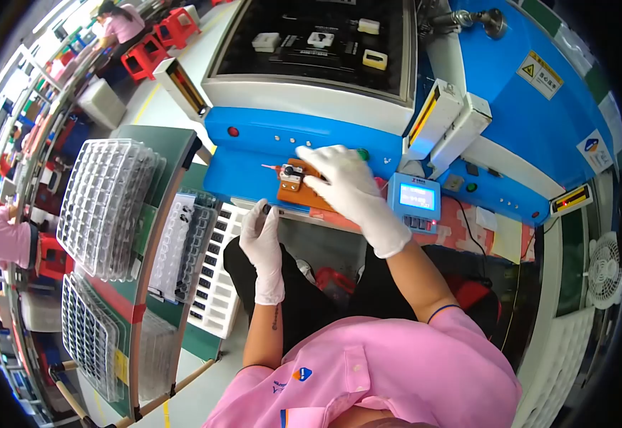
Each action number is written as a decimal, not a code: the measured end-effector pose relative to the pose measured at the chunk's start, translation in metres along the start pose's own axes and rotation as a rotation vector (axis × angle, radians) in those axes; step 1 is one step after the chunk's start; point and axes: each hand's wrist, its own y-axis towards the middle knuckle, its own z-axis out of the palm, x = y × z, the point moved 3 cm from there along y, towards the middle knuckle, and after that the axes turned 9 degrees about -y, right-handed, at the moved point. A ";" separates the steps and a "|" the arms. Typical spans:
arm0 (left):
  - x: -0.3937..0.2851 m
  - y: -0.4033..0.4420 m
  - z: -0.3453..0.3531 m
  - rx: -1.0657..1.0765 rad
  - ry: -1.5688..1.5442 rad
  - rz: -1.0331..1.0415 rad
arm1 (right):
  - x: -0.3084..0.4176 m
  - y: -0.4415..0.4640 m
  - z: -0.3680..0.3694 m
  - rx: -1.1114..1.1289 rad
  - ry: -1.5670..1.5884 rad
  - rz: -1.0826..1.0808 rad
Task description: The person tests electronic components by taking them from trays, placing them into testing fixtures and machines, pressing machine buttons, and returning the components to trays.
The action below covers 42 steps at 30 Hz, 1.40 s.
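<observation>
My left hand, in a white glove, pinches a small black part between thumb and fingertips, near the front edge of the blue machine. My right hand, also gloved, is above an orange-brown block, its fingers apart and nothing visible in them. On that block sits a small metal fixture with a black piece on top and a thin red tip sticking out to its left. The right hand hides part of the block's right side.
A blue control box with a lit screen stands right of the block. Stacked clear trays and a white tray of black parts are at left. Light-barrier posts flank the machine. Other people in pink sit far left.
</observation>
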 end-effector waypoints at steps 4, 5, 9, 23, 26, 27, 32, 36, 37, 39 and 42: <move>-0.004 0.018 0.013 0.012 0.133 0.242 | 0.007 0.019 0.061 0.166 -0.025 -0.079; -0.009 0.021 0.016 0.027 0.214 0.292 | 0.006 0.020 0.074 0.227 -0.044 -0.082; -0.014 0.032 0.031 0.053 0.434 0.481 | 0.005 0.021 0.069 0.260 0.003 -0.058; 0.012 0.035 0.067 0.063 0.730 0.659 | -0.049 -0.055 -0.056 -0.105 0.742 0.493; 0.019 0.039 0.065 0.065 0.588 0.564 | -0.041 -0.060 -0.044 -0.014 0.789 0.484; 0.021 0.041 0.065 0.065 0.516 0.519 | -0.038 -0.059 -0.038 0.029 0.812 0.477; 0.023 0.042 0.063 0.095 0.505 0.514 | -0.019 -0.037 -0.012 -0.070 0.977 0.469; 0.021 0.043 0.057 0.097 0.527 0.537 | -0.002 -0.009 0.009 0.170 0.743 0.262; 0.020 0.043 0.054 0.111 0.535 0.523 | 0.000 0.003 0.011 0.166 0.781 0.222; 0.018 0.047 0.050 0.141 0.547 0.497 | -0.001 0.030 0.010 0.157 0.850 0.143; 0.009 0.074 0.043 0.163 0.480 0.428 | -0.018 0.095 -0.005 0.135 0.929 0.104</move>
